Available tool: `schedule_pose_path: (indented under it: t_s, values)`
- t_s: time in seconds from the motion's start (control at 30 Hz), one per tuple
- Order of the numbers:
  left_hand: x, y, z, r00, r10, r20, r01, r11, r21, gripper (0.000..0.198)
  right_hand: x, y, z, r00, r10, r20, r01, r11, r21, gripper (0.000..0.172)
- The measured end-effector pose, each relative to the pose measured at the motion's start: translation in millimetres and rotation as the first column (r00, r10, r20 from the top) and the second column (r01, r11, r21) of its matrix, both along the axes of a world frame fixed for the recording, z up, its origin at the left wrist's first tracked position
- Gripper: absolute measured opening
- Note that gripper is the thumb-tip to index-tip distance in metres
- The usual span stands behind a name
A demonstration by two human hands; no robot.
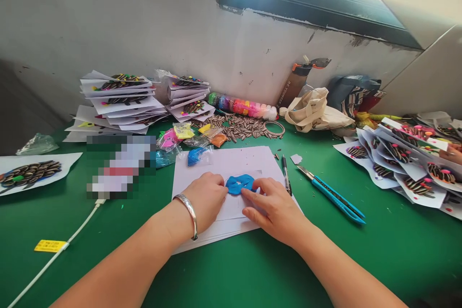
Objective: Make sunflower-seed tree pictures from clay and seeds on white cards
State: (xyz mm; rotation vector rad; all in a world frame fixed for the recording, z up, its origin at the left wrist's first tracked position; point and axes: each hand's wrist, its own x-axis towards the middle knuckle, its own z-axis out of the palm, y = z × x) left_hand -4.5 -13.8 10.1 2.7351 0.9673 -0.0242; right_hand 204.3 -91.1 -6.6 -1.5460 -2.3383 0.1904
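Observation:
A flattened, uneven patch of blue modelling clay (pixel 240 183) with a small pale gap in its middle lies on a white sheet of paper (pixel 231 209). At its left edge is my left hand (pixel 205 199), wearing a silver bangle, with its fingers curled and pressed together against the clay. My right hand (pixel 276 207) rests at the right edge, fingers stretched and apart, fingertips touching the clay. Just behind, a small clear bag of blue clay (pixel 197 155) sits on the paper's top edge. A black pen (pixel 286 173) lies along the right side.
A blue cutter (pixel 334 196) lies right of the paper on the green table (pixel 224 279). Sunflower seeds (pixel 241 126) and bagged clay (pixel 169 139) are behind. Stacked seed pictures (pixel 124 101) stand left, more (pixel 404 159) right, near another person's hand (pixel 453 152). A cable (pixel 81 227) crosses the left.

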Motion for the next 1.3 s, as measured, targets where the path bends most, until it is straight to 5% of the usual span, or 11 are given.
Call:
schedule_pose_path:
  t_s: [0.3,0.5,1.3]
  values:
    - [-0.8,0.2,-0.9,1.0,-0.003,0.011,0.003,1.0,0.009,0.027,6.6,2.9,-1.2,0.992,0.0,-0.123,0.002,1.0,0.012,0.032]
    - [-0.4,-0.6,-1.2,1.0,-0.001,0.003,0.001,1.0,0.005,0.026,3.7,2.2,-0.4,0.997,0.072,-0.026,-0.071,0.997,0.022,0.028]
    - [-1.2,-0.2,-3.0,1.0,-0.004,0.027,0.003,1.0,0.025,0.029,13.3,5.5,-0.5,0.977,-0.001,-0.214,-0.009,0.999,-0.045,0.027]
